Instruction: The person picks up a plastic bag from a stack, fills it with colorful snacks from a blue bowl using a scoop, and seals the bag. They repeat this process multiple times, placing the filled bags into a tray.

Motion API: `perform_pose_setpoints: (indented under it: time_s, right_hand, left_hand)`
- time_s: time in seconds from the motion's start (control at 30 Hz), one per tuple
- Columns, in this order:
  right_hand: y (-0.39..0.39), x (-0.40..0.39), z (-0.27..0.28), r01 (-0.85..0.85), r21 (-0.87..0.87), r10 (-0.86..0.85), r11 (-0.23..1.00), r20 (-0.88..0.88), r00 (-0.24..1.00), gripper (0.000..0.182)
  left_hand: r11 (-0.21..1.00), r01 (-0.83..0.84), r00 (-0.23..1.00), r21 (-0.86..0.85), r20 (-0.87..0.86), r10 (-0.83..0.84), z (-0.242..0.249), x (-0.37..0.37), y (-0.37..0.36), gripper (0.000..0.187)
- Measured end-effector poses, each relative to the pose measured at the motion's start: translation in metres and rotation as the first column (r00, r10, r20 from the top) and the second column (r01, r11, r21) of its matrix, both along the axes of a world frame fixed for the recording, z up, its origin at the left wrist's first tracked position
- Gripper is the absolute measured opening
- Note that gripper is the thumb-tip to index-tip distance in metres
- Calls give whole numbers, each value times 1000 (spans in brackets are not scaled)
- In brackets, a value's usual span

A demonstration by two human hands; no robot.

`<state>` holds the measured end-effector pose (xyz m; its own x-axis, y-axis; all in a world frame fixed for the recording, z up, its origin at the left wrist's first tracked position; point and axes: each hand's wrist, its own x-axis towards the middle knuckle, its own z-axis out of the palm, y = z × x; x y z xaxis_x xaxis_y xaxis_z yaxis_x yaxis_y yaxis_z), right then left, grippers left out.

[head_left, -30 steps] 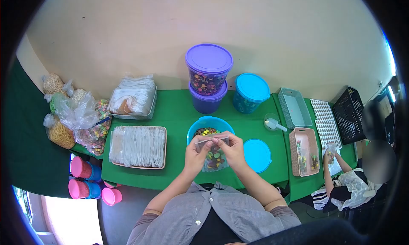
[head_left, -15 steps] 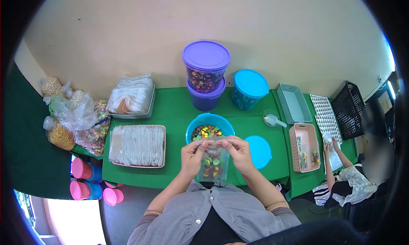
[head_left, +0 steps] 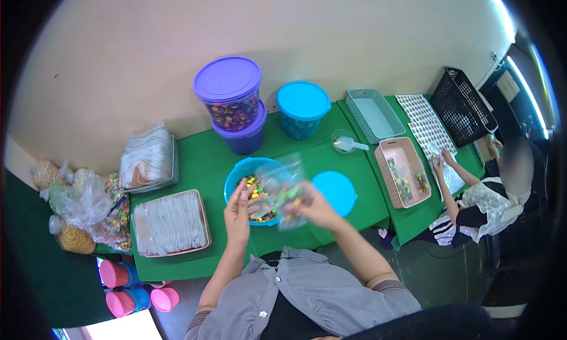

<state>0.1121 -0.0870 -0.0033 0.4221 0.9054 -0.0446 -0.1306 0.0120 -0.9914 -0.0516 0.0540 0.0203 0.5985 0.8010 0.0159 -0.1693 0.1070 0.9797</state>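
1. A small clear bag (head_left: 287, 195) of coloured candies was held in the right hand (head_left: 310, 205), the fingers closed on it; the bag was blurred and hung just over the near-right rim of the blue bowl (head_left: 236, 177).
2. The left hand (head_left: 237, 210) was seen just beside the bag, over the bowl's near rim, fingers spread and holding nothing.
3. The bowl, filled with coloured candies, stood on the green tablecloth (head_left: 295, 157).
4. A loose blue lid (head_left: 334, 192) lay just right of the bowl.
5. A tray of flat clear bags (head_left: 170, 223) lay to the bowl's left.
6. Two stacked purple tubs (head_left: 231, 106) stood behind the bowl, and a blue tub (head_left: 303, 109) behind it to the right.
7. Well to the bowl's right, another person (head_left: 490, 192) was seated beside a pink basket (head_left: 403, 171).
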Motion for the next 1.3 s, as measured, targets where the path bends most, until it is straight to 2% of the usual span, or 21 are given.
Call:
perform_pose_setpoints:
  time_s: [0.07,0.1,0.13,0.17,0.23,0.27,0.33,0.37,0.43,0.5,0.53,0.57,0.63,0.67,0.7,0.8,0.83,0.9,0.97,1.17,1.3]
  right_hand:
    - [-21,60,-3,337,8,-337,941,-22,941,53]
    - [-39,95,-1,525,-6,-507,851,248,825,47]
    - [-57,121,7,728,13,-603,685,571,558,40]
    - [-84,161,-12,819,127,-510,559,832,219,33]
    - [-138,215,-38,934,140,-324,328,946,-29,30]
    - [-172,247,-64,958,84,-289,273,957,-1,29]
    - [-207,264,-80,999,51,38,14,998,-52,29]
    - [-217,266,-90,999,44,40,20,998,-45,29]
    - [-235,266,-116,900,-436,94,22,897,432,34]
    - [-254,268,-155,922,-376,6,92,926,377,38]
    - [-250,266,-158,940,-305,-91,154,943,321,42]
    - [-248,267,-159,936,-309,-84,170,942,326,42]
    - [-229,259,-149,942,-328,5,66,945,328,46]
    - [-217,258,-147,945,-303,-6,127,952,306,46]
    - [-196,253,-143,936,-310,1,167,949,315,46]
    - [-127,221,-123,897,-24,-236,441,961,142,40]
    - [-99,203,-112,880,-28,-230,474,961,155,40]
    - [-39,149,-75,717,101,-379,690,894,239,35]
    - [10,96,-42,540,130,-387,832,833,395,30]
    - [97,-19,-15,118,172,-208,978,847,488,32]
    - [115,-47,-39,50,70,-86,996,831,550,34]
  left_hand:
    - [1000,3,1000,-21,-13,-4,-10,-5,13,48]
    - [1000,15,1000,-23,-16,-16,-17,-12,23,48]
    - [999,-35,997,2,-70,35,-23,-19,33,43]
    - [996,-87,989,30,-122,90,-28,-27,43,38]
    - [986,-155,972,67,-167,164,-45,-46,64,34]
    - [968,-224,947,110,-209,243,-55,-57,76,30]
    - [940,-296,915,170,-231,330,-81,-84,101,28]
    - [907,-353,880,231,-247,406,-94,-97,112,26]
    - [871,-360,837,334,-298,460,-117,-122,132,25]
    - [824,-363,785,435,-333,522,-134,-134,136,25]
    - [757,-298,676,582,-432,597,-140,-138,135,28]
    - [683,-200,541,703,-502,675,-145,-146,133,31]
    - [655,-88,435,750,-563,703,-141,-145,119,35]
    - [633,34,334,773,-606,722,-137,-142,113,40]
    - [640,27,340,768,-609,717,-136,-142,112,42]
    - [650,7,320,760,-617,719,-141,-143,117,47]
    - [650,-14,290,760,-619,730,-135,-140,112,47]
    - [613,6,285,790,-588,757,-123,-130,106,43]
    - [613,-8,283,790,-587,759,-125,-130,105,41]
    - [597,24,238,802,-585,776,-135,-127,103,35]
    - [612,66,273,788,-604,749,-139,-132,102,30]
